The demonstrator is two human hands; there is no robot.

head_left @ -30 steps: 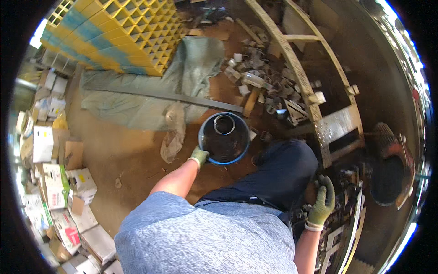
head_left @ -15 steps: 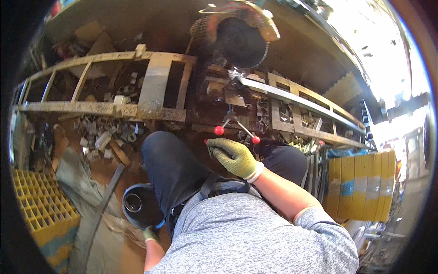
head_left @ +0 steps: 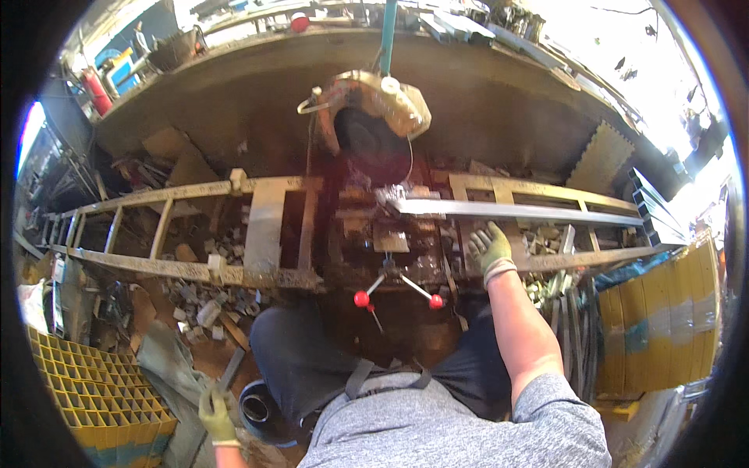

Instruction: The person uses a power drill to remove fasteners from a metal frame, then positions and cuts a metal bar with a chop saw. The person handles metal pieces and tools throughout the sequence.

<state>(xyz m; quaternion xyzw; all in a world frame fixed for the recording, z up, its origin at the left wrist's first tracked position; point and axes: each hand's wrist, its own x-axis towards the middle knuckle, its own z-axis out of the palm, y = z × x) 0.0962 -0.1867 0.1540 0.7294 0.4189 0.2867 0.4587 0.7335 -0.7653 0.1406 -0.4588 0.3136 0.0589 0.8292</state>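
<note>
My right hand (head_left: 492, 251), in a yellow-green work glove, is over the machine bed with its fingers spread. It is just in front of a long silver metal bar (head_left: 530, 209), apart from it and holding nothing. The bar's left end lies at the clamping area below a cut-off saw (head_left: 370, 129) with a dark round blade. Nearer me, a crank handle with red knobs (head_left: 361, 299) sticks out. My left hand (head_left: 218, 415), gloved alike, is low on the left beside a dark bucket (head_left: 269, 413). Its fingers look loosely bent and apart, with nothing visible in them.
A ladder-like wooden frame (head_left: 156, 265) runs left of the saw, another support frame (head_left: 546, 261) right. Small metal offcuts (head_left: 207, 312) lie scattered below. A yellow divided box (head_left: 101, 390) stands at left, taped cardboard (head_left: 659, 327) at right. More metal profiles (head_left: 655, 207) stack at far right.
My right hand has left the crank handle and moved forward and right toward the bar, its fingers opening. My left hand has moved from behind the bucket to its left. The view has tilted up.
</note>
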